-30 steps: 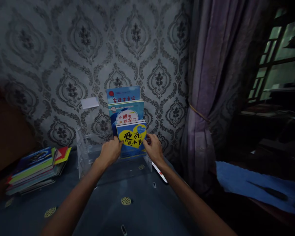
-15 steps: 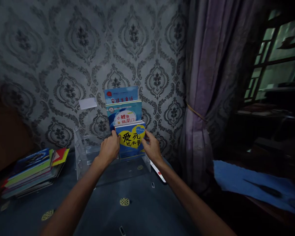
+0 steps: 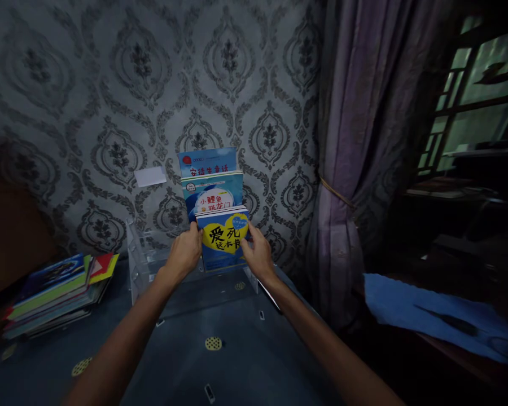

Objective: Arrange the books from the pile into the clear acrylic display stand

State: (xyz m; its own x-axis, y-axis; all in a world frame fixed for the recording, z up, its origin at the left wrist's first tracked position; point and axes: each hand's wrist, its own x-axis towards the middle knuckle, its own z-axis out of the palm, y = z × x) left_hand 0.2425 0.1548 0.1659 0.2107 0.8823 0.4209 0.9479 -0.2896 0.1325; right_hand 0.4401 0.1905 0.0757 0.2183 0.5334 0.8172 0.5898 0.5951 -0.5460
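Observation:
My left hand (image 3: pixel 185 248) is closed on the left edge of a blue book (image 3: pixel 222 260) with a yellow heart on its cover. At the book's right edge, my right hand (image 3: pixel 257 252) grips it with the thumb on the front. Several page edges show along the top, so more than one book may be held. The book stands upright at the right side of a clear tiered rack (image 3: pixel 140 256). Behind it, a teal book (image 3: pixel 214 183) and a light blue book (image 3: pixel 207 160) rise in steps. The lower edge of the held book is close to the rack's front tier.
A stack of books (image 3: pixel 55 293) lies on the dark blue tabletop (image 3: pixel 165 366) at the left. Patterned wallpaper (image 3: pixel 228 62) backs the table, with a purple curtain (image 3: pixel 342 141) to the right. Scissors (image 3: pixel 452 324) rest on a blue cloth (image 3: pixel 389 299) at far right.
Both hands keep hold of the blue book, which has barely shifted in the rack. The whole view has moved slightly. My right arm now covers more of the white object beside the rack.

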